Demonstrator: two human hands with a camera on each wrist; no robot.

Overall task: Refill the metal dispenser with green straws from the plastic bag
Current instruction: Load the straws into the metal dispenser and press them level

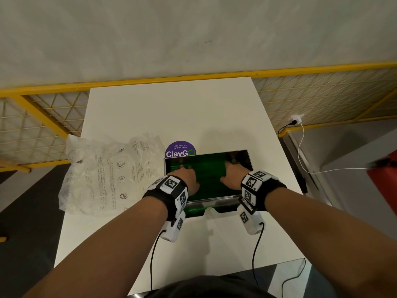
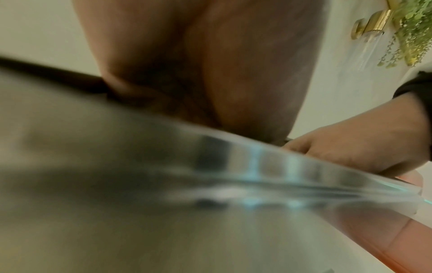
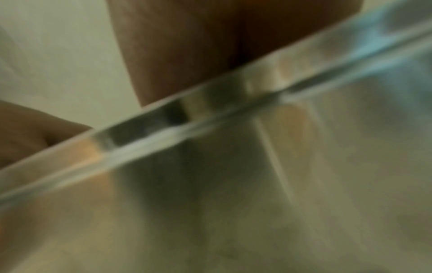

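The metal dispenser [image 1: 214,201] stands open on the white table, filled with green straws [image 1: 209,179]. Both hands reach down into it. My left hand [image 1: 188,176] lies with straight fingers on the straws at the left side. My right hand [image 1: 233,172] lies the same way on the straws at the right. Neither hand grips anything. The clear plastic bag [image 1: 103,175] lies crumpled to the left of the dispenser, with no green showing in it. Both wrist views are blurred: the dispenser's shiny wall [image 2: 163,203] [image 3: 233,184] fills them, with my palm above the rim.
A purple round sticker [image 1: 180,149] sits on the table [image 1: 171,108] just behind the dispenser. A yellow mesh railing [image 1: 53,112] runs behind the table. At the right hang a white cable [image 1: 300,147] and a red object [image 1: 384,173].
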